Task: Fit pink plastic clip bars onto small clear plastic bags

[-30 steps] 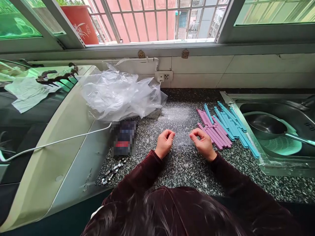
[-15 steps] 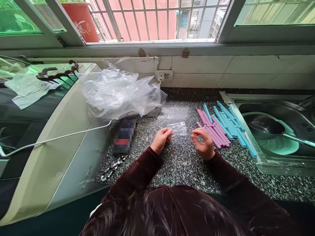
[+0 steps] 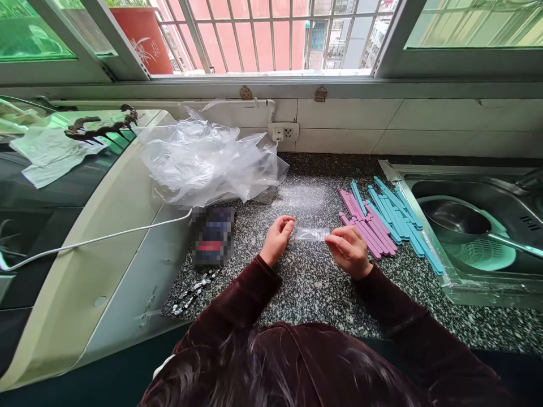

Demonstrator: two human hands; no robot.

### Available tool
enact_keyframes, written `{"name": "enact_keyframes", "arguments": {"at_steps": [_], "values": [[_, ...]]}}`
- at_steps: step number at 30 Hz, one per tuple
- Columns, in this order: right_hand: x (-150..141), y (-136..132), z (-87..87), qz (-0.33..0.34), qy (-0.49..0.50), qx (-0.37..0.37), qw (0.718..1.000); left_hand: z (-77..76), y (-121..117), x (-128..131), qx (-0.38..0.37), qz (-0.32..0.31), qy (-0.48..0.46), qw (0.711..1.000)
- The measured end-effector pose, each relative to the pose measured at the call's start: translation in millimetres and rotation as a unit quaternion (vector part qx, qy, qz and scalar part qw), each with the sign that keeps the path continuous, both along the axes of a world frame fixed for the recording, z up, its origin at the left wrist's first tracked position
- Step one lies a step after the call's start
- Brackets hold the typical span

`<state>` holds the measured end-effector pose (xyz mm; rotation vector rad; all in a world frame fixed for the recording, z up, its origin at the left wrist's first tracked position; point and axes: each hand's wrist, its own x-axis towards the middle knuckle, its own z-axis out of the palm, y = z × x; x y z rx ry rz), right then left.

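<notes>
A small clear plastic bag is stretched flat between my two hands above the counter. My right hand pinches its right end between thumb and fingers. At the left end, my left hand is closed with thumb against forefinger; the see-through edge is hard to make out there. The bag looks flat, with nothing visible inside. Just right of my right hand lie several purple plastic strips, with several turquoise plastic strips beside them.
A heap of large clear plastic bags lies at the back left. In front of it are a blurred dark object and a beaded string. A white cable crosses the left side. The sink at right holds a pan.
My right hand has moved slightly left and closed on the small bag's right end. The bag now spans the gap between both hands. My left hand has barely moved.
</notes>
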<state>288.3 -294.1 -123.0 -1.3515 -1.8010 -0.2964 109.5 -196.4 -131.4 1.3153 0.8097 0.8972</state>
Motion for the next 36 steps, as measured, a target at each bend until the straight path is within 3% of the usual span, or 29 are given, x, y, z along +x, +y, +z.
{"name": "enact_keyframes", "arguments": {"at_steps": [2,5,7,10,15,21,26,29,32,36], "values": [[1,0,1.1,-0.006,0.013,0.021,1.000,2.2,1,-3,0.139,-0.003,0.018,0.990],[3,1,1.1,-0.013,0.035,0.013,0.999,4.0,2,-6,0.315,-0.042,0.061,0.946],[3,1,0.6,-0.017,0.052,-0.006,0.998,3.0,1,-6,0.384,-0.041,0.085,0.918],[2,0,0.7,-0.018,0.068,-0.015,0.997,1.3,0,-4,0.420,-0.026,0.091,0.902],[-2,1,5.2,-0.032,0.096,-0.017,0.995,6.0,-2,-3,0.357,-0.023,0.072,0.931],[1,2,7.2,-0.018,0.209,-0.061,0.976,9.5,-2,-1,0.108,-0.028,0.007,0.994],[4,6,5.5,0.013,0.256,-0.147,0.955,3.7,-2,3,-0.038,-0.004,-0.058,0.998],[1,6,4.8,0.028,0.296,-0.179,0.938,1.4,-4,7,-0.063,-0.010,-0.063,0.996],[-2,5,5.9,0.031,0.310,-0.164,0.936,4.8,-5,5,-0.052,-0.037,-0.037,0.997],[0,4,9.2,0.038,0.294,-0.154,0.942,16.7,0,-5,-0.011,-0.199,0.082,0.977]]}}
